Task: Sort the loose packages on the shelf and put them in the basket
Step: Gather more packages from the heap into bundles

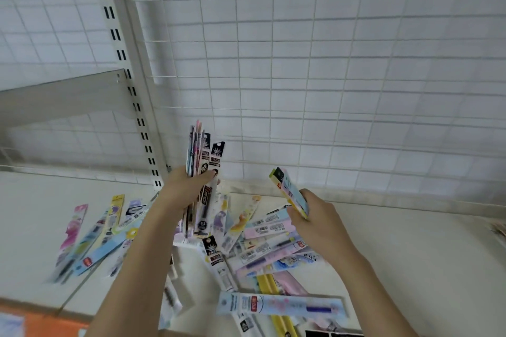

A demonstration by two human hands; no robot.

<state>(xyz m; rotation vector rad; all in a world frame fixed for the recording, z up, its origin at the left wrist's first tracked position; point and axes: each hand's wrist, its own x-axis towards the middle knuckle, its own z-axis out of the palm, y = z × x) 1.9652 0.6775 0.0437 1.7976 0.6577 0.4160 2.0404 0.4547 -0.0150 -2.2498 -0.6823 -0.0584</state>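
Note:
My left hand (184, 189) grips an upright bundle of long narrow pen packages (204, 154), several black and some pink, raised above the shelf. To its right my right hand (315, 216) holds a yellow and pale blue package (290, 191) tilted up to the left. Under both hands a loose pile of pastel pen packages (262, 230) lies spread on the white shelf (410, 254). A further fan of packages (90, 235) lies at the left. One pale blue package (282, 305) rests across the front edge. No basket shows in view.
A white wire grid panel (328, 63) backs the shelf. A slotted metal upright (128, 76) stands at the left with a shelf bracket (60, 98) beside it. Something orange (41, 320) shows at the bottom left below the shelf edge.

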